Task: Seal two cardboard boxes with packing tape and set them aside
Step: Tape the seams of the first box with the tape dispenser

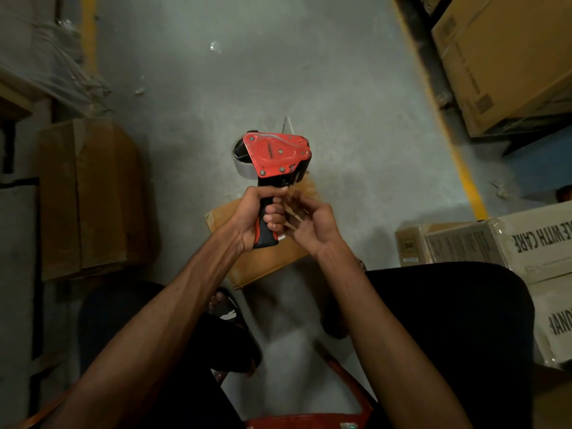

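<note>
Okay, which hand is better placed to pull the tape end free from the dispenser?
Right hand, probably. Its fingers are loose beside the handle, under the tape dispenser, whereas the left hand is wrapped around the grip and holds it up.

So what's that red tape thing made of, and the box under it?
The tape dispenser looks like red-painted metal: flat glossy plate with screw heads. Its handle in the left hand seems black-and-orange rubbery plastic. The box looks like plain matte brown cardboard.
</note>
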Available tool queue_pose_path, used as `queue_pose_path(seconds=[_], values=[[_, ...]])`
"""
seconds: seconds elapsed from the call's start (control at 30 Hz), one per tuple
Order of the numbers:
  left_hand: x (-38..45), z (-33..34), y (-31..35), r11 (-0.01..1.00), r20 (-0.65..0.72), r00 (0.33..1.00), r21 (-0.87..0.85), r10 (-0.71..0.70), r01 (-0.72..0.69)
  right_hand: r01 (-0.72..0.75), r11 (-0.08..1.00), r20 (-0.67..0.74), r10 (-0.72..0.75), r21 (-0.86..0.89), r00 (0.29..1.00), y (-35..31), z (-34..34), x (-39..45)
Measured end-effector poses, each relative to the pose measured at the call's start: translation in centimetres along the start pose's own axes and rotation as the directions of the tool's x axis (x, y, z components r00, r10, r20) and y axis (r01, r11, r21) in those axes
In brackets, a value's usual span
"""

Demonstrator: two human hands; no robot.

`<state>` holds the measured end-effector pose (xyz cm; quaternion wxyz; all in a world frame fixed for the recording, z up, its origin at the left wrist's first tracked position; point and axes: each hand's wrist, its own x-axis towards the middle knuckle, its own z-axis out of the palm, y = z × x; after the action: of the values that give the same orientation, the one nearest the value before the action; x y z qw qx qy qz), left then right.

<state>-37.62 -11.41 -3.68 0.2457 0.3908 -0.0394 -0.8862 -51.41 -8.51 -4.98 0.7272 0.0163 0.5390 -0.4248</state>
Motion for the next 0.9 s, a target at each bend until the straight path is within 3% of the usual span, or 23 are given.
queue_pose_path(seconds=[0.27, 0.4, 0.6, 0.7, 0.9], values=[[0.1, 0.1, -0.9, 0.978, -0.1, 0.994, 0.203, -0.038, 0.058, -0.011, 0.969, -0.259, -0.055, -0.247, 0.964, -3.3, -3.8, 0.9], [0.3, 0.6, -1.4, 0.947, -0.137, 0.99, 0.311, -0.039, 0.08, -0.111, 0.976, -0.387, 0.03, -0.189, 0.922, -2.6, -5.6, 1.2], [0.4, 0.9, -1.4, 0.885, -0.195, 0.978, 0.464, 0.074, 0.025, -0.201, 0.978, -0.269, 0.179, -0.057, 0.946, -1.2, -4.6, 0.6], [0.4, 0.5, -1.6, 0.837, -0.219, 0.966, 0.548, 0.14, 0.003, -0.164, 0.983, -0.261, 0.137, -0.084, 0.956, -2.1, -3.9, 0.8], [0.7, 0.0, -2.2, 0.717, -0.208, 0.953, 0.697, 0.222, -0.014, -0.08, 0.945, -0.4, -0.056, -0.316, 0.915, -2.3, -4.5, 2.5]])
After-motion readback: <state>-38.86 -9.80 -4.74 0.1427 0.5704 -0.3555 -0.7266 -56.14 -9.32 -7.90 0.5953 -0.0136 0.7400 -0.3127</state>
